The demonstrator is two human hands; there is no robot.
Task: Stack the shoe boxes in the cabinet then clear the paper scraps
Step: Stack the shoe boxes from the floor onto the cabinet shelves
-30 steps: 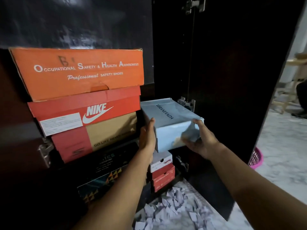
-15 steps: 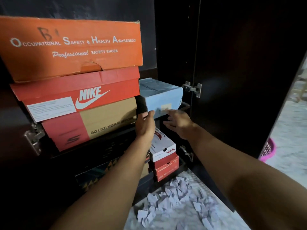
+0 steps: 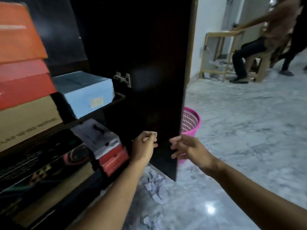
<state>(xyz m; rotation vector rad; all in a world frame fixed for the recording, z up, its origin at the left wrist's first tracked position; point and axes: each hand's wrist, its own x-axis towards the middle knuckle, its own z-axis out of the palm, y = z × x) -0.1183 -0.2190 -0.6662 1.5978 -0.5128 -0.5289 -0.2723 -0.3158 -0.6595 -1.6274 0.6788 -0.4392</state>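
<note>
The light blue shoe box (image 3: 86, 95) lies on the cabinet shelf, beside a stack of an orange box (image 3: 18, 35), a red box (image 3: 25, 85) and a tan box (image 3: 28, 120). Below it sit a white box (image 3: 98, 136) on red boxes (image 3: 114, 160), with dark boxes (image 3: 41, 163) to their left. My left hand (image 3: 146, 143) hovers in front of the open cabinet door (image 3: 149, 80), fingers curled and holding nothing. My right hand (image 3: 184, 146) is by the door's outer edge with its fingers relaxed and empty. Paper scraps (image 3: 154, 186) litter the floor under my left forearm.
A pink plastic basket (image 3: 191, 123) stands on the marble floor just behind the door. Farther right a person (image 3: 249, 52) sits beside a wooden frame (image 3: 219, 52), and a second person stands at the frame's right edge.
Both hands have let go of the light blue box, now resting on the shelf, and pulled back down and right to the door. My view has swung right toward the room.
</note>
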